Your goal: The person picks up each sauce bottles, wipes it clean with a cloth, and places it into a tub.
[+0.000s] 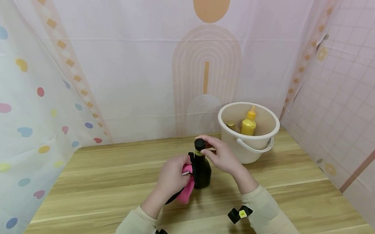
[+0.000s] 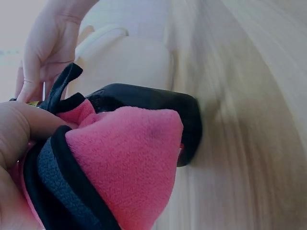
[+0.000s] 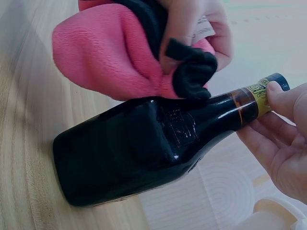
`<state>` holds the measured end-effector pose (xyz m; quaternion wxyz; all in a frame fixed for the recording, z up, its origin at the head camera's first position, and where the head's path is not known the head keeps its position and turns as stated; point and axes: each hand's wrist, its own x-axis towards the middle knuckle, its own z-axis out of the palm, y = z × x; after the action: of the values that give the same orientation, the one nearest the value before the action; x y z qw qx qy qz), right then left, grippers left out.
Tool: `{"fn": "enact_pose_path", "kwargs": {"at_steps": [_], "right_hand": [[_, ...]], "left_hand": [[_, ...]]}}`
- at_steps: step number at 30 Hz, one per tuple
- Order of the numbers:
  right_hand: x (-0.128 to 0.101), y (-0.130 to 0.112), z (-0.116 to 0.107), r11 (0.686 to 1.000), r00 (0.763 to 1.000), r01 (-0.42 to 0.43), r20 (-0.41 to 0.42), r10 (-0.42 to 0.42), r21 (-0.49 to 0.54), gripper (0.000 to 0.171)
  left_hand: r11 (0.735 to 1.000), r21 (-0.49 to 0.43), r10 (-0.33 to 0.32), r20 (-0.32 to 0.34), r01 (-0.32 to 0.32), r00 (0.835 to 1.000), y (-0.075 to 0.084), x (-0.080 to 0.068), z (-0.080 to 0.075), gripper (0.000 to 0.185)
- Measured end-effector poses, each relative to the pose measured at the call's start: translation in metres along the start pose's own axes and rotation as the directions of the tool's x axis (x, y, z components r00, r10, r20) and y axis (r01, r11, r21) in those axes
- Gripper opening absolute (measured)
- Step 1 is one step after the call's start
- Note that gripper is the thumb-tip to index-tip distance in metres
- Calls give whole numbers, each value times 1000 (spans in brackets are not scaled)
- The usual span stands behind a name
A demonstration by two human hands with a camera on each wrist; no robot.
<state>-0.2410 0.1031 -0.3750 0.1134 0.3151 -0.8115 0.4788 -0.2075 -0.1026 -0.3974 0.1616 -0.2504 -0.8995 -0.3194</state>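
A dark glass bottle [image 1: 202,174] with a black cap and a yellow neck band stands upright on the wooden table. My right hand [image 1: 222,155] holds it by the neck, thumb and fingers around the band just under the cap. In my left hand [image 1: 174,175] is a bunched pink cloth [image 2: 129,158] with black edging and a dark grey side. Part of this cloth lies against the bottle's shoulder in the right wrist view, where a small white label also shows by the left fingers. The bottle's left side is partly hidden behind the cloth in the head view.
Right of the bottle, near the back edge of the table [image 1: 115,183], stands a white bucket [image 1: 244,153] with its handle hanging in front. Inside it are a yellow squeeze bottle [image 1: 248,126] and a gold-lidded container [image 1: 230,124]. Patterned curtains [image 1: 135,81] enclose the table's back and sides.
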Motion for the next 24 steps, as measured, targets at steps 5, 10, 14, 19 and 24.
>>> {"fn": "enact_pose_path", "kwargs": {"at_steps": [5,10,14,19,24], "right_hand": [[0,1,-1,1000,1000,-1,0,1,19,40],[0,1,-1,1000,1000,1,-2,-1,5,40],[-1,1,-1,1000,1000,-5,-6,5,8,41],[-1,1,-1,1000,1000,8,-11,-8,-10,42],[0,-1,0,1000,1000,16,-9,-16,-17,42]], "left_hand": [[999,50,13,-6,-13,1000,-3,-3,4,34],[997,73,-13,-16,14,1000,-8,-8,9,33],[997,63,-42,-19,43,999,-14,-11,15,30],[992,58,-109,27,108,994,-25,-16,25,26],[985,83,-154,57,149,986,-31,-19,32,25]]}}
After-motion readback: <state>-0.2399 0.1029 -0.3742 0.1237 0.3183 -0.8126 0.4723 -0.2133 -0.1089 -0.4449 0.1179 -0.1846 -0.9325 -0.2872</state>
